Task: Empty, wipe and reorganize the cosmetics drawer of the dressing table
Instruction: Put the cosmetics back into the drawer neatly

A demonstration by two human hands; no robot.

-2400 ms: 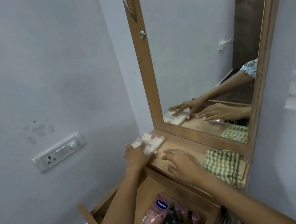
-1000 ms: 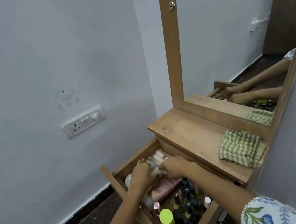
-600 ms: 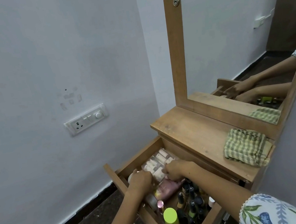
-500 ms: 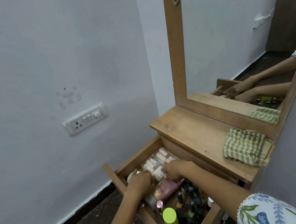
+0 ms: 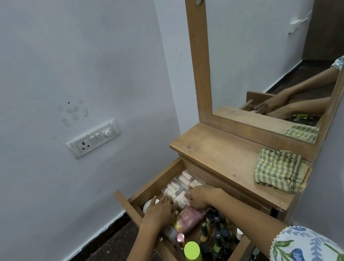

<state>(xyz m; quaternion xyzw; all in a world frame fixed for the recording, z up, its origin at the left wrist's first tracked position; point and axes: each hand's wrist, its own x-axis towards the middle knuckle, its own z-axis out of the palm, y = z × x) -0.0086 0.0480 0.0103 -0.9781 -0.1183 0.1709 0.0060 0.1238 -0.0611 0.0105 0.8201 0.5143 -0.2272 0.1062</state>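
Your left hand (image 5: 159,211) lies flat with loose fingers against the clear lipstick organizer (image 5: 181,188) in the drawer (image 5: 152,184), while your right hand (image 5: 201,198) grips its near edge.

The drawer (image 5: 152,184) of the wooden dressing table (image 5: 219,152) stands pulled out. At its back end, against the left wall of the drawer, lies a clear organiser tray (image 5: 181,186) filled with pale tubes. The left hand (image 5: 159,211) rests at the tray's near left corner, fingers stretched forward; the right hand (image 5: 202,197) has its fingers bent down over the tray's near right edge. Just in front of the hands a pink lotion bottle (image 5: 187,218) lies on its side. Nail polish bottles (image 5: 214,234) crowd the drawer's front end, beside a lime-green cap (image 5: 192,252). A folded green checked cloth (image 5: 278,169) lies on the tabletop's right edge, below the mirror (image 5: 266,47).
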